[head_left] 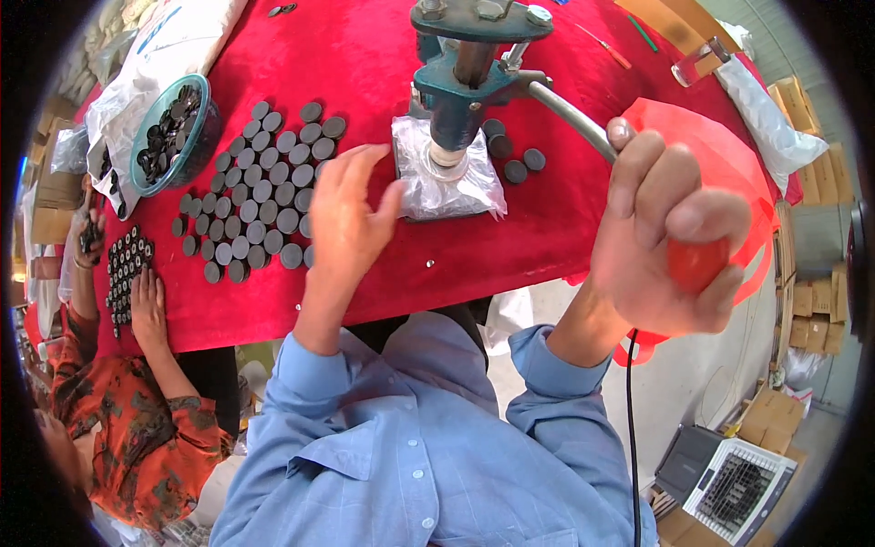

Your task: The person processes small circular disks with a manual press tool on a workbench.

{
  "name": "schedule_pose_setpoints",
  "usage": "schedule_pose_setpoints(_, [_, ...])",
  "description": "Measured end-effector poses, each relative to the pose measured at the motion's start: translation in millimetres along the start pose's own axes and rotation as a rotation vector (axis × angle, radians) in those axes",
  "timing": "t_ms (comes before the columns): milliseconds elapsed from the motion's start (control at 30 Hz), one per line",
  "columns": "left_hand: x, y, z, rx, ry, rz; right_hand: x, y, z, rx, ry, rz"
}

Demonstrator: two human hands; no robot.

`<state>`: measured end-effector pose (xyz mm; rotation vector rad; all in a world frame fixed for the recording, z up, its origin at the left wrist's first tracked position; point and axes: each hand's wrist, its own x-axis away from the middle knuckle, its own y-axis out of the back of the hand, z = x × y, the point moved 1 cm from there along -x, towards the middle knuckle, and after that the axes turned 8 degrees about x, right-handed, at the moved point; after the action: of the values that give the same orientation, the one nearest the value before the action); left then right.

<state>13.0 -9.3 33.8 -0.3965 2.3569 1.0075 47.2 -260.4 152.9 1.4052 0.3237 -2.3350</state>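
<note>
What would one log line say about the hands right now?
right hand: grips red lever knob of hand press | left hand: open, beside the press base, by grey discs | surface: red table

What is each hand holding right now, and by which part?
The right hand grips the red knob at the end of the press lever. The left hand holds nothing; it is open over the red table beside the press base.

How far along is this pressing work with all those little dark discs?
Looks done: four discs lie right of the press. In hand: the right hand grips the red lever knob; the left hand hovers by the press base. Probably left: rows of grey discs on the red cloth, and a bowl of dark parts.
</note>
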Motion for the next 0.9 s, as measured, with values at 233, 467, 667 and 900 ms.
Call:
schedule_pose_setpoints(233, [41.0, 32.4, 27.5, -0.344, 0.102, 0.012, 58.2, -23.8, 4.9, 0.187, -0.044, -0.263])
schedule_pose_setpoints(467, [44.3, 24.7, 33.5, -0.205, 0.057, 0.046, 39.8, -13.4, 14.7, 0.187, -0.073, -0.133])
schedule_pose_setpoints(667, [35.4, 16.0, 24.5, -0.015, 0.138, -0.031, -18.3, -1.6, 10.5, 0.154, 0.037, -0.004])
schedule_pose_setpoints(900, [-9.4, -18.7, -11.0, 0.198, 0.184, 0.032, -74.0, -48.2, 9.5, 0.51, -0.195, -0.568])
